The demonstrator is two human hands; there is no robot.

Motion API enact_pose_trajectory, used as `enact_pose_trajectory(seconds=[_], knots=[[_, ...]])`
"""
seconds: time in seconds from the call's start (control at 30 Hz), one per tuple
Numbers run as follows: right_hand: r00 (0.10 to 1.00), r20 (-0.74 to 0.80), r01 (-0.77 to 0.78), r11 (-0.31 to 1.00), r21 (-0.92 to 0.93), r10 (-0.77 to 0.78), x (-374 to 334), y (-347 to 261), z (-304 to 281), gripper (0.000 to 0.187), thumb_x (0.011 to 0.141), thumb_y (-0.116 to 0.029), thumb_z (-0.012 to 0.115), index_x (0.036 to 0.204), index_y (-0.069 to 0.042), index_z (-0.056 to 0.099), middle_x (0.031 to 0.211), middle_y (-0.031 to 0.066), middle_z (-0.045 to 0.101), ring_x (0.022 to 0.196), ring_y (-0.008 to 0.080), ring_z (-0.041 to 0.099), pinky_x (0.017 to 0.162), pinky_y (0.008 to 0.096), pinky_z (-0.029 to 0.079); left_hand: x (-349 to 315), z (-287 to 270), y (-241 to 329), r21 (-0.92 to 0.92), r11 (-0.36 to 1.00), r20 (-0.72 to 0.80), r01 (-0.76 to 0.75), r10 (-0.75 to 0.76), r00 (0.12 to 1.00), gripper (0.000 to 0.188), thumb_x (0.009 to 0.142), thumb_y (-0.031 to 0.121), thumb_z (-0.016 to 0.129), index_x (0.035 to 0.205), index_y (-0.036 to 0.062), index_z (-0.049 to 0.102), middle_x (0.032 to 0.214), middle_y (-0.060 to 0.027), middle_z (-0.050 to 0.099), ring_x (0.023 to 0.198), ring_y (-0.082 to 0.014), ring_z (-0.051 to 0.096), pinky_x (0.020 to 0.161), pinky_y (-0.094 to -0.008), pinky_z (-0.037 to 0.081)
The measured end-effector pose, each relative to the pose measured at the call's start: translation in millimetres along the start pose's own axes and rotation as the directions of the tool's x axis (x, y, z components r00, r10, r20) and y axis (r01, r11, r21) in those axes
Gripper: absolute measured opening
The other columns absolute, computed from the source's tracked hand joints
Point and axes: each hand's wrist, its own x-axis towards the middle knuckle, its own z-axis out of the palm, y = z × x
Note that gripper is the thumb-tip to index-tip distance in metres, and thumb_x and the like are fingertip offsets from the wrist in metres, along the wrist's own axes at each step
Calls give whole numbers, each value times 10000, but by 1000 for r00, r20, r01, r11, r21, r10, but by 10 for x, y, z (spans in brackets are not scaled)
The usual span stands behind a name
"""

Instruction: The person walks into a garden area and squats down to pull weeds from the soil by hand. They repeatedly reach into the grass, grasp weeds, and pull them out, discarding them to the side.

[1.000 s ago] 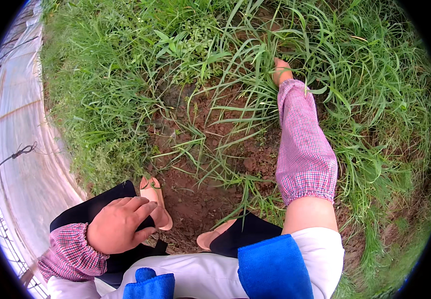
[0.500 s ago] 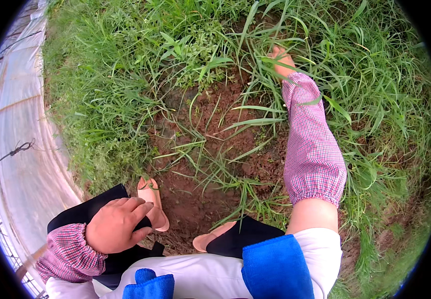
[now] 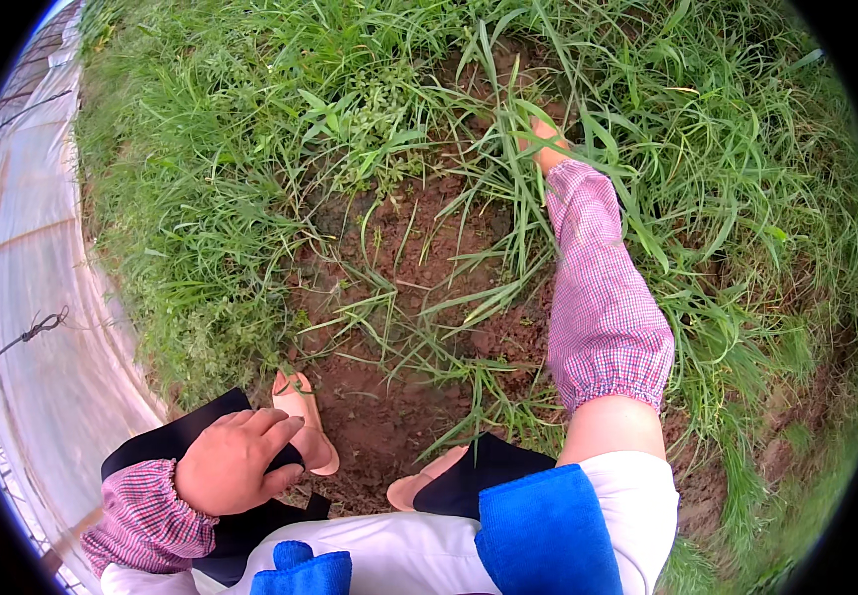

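Stretched far forward, my right hand [image 3: 546, 141] is low in the weeds, closed round a clump of long-bladed grass [image 3: 520, 193]. Blades cross over the fingers and partly hide them. A checked sleeve cover [image 3: 608, 288] covers that forearm. My left hand [image 3: 236, 461] rests over my bent knee in dark trousers [image 3: 176, 433], thumb apart from the bent fingers, holding no object. Reddish-brown damp soil [image 3: 389, 248] with loose grass blades lies between my feet and the right hand.
Dense green weeds [image 3: 211, 178] grow ahead and to both sides. A clear plastic sheet wall [image 3: 32, 248] curves along the left, with a dark wire [image 3: 32, 330] on it. My light-coloured shoes [image 3: 300, 421] stand on the soil. A blue cloth [image 3: 551, 531] hangs at my chest.
My right hand has shifted slightly left and nearer, and grass blades around it have moved with it. The left hand stays on the knee; the whole view has shifted a little.
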Motion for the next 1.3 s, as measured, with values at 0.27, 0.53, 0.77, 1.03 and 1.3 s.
enact_pose_trajectory(seconds=[0.27, 0.53, 0.77, 1.03, 1.3], knots=[[965, 208, -109, 967, -232, 158, -166, 161, -42, 255, 769, -188, 470, 951, -15, 520, 832, 146, 553, 685, 245, 543, 631, 326, 456, 92, -25, -1, 53, 998, 8, -46, 46, 999, 430, 650, 202, 566, 1012, 4, 448, 902, -140, 500, 802, -284, 501, 725, -344, 407], [993, -88, -120, 729, -673, 83, -431, 566, -436, 296, 771, -205, 416, 977, -15, 512, 954, 159, 521, 986, 287, 439, 819, 405, 358, 163, -48, 118, 55, 992, 53, -111, 108, 993, 439, 658, 207, 561, 1026, 1, 438, 947, -147, 489, 843, -288, 494, 752, -343, 403], [836, -433, -535, 673, -510, 336, -640, 1233, -1105, 319, 715, -213, 487, 983, -39, 491, 976, 172, 521, 884, 303, 512, 775, 389, 402, 121, -15, 61, 51, 995, 29, -82, 80, 996, 448, 645, 200, 571, 1025, 1, 440, 948, -152, 488, 836, -291, 494, 750, -345, 403], [765, -415, -632, 698, -337, 492, -593, 1046, -950, 328, 733, -273, 489, 896, 4, 556, 937, 182, 536, 839, 276, 534, 738, 346, 423, 130, -20, 42, 73, 993, 18, -90, 89, 996, 446, 651, 205, 566, 1029, 3, 442, 939, -153, 491, 830, -290, 496, 747, -345, 403], [926, -158, -360, 672, -647, 344, -476, 1198, -1010, 282, 773, -208, 443, 911, 17, 543, 999, 189, 509, 874, 290, 521, 742, 354, 426, 171, -55, 70, 59, 994, 56, -94, 91, 994, 447, 651, 203, 564, 1028, -2, 441, 938, -153, 492, 834, -290, 496, 746, -347, 406]])
